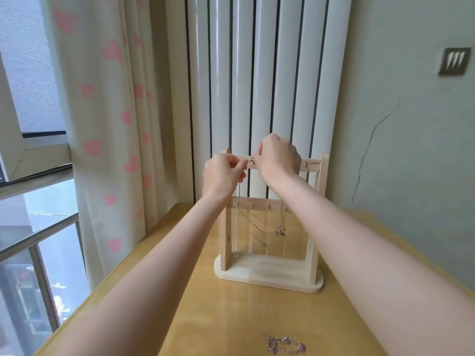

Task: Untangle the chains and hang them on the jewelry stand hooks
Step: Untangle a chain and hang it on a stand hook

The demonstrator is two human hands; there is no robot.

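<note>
A pale wooden jewelry stand point(268, 274) with two hook bars stands on the table. My left hand point(223, 176) and my right hand point(279, 158) are both raised to the top bar and pinch a thin silver chain point(237, 222) at a hook near the bar's left part. The chain hangs in a long loop down the stand's left side. Another fine chain with a small butterfly pendant point(280, 232) drapes from the lower bar's hooks. A pinkish chain point(284, 344) lies bunched on the table at the near edge.
The yellow wooden table point(205, 317) sits in a corner. A white column radiator point(257, 86) stands right behind the stand. A heart-patterned curtain point(108, 124) and a window are to the left, a cracked wall on the right.
</note>
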